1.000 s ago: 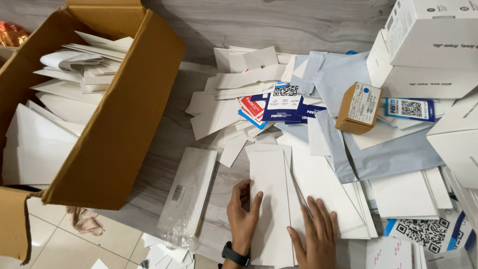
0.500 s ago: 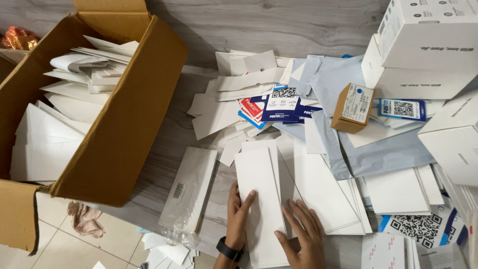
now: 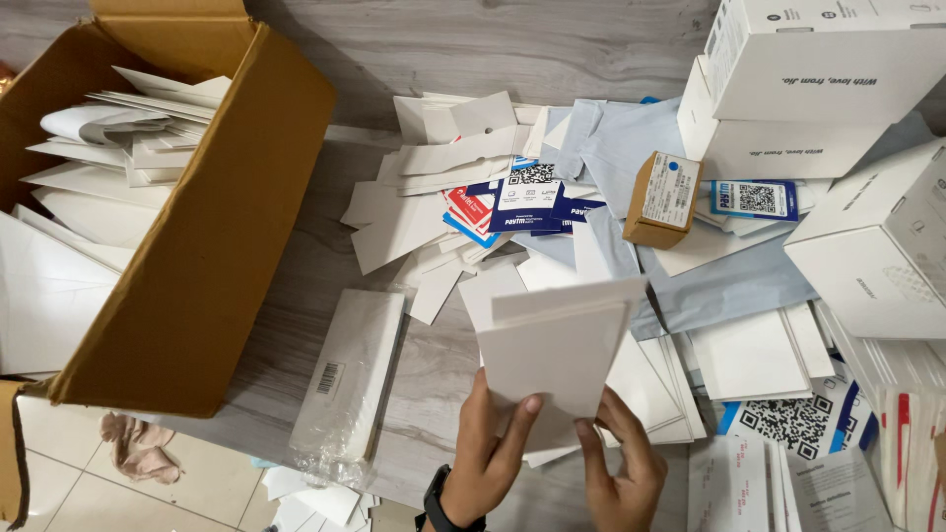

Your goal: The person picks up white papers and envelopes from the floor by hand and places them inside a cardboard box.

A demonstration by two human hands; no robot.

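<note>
White folded card (image 3: 557, 360) lifted off the desk (image 3: 443, 365), gripped by both hands: left hand (image 3: 488, 448) closed on its lower left edge with thumb on the face, right hand (image 3: 621, 468) pinching the lower right corner. Below and beside it, loose white cards (image 3: 670, 394) spread in a heap. Just left, a flat plastic-wrapped white pack (image 3: 350, 379). Further left, a brown cardboard box (image 3: 212, 256) stuffed with white cards. Upper right, stacked white boxes (image 3: 818, 89) and a small brown box (image 3: 662, 200).
</note>
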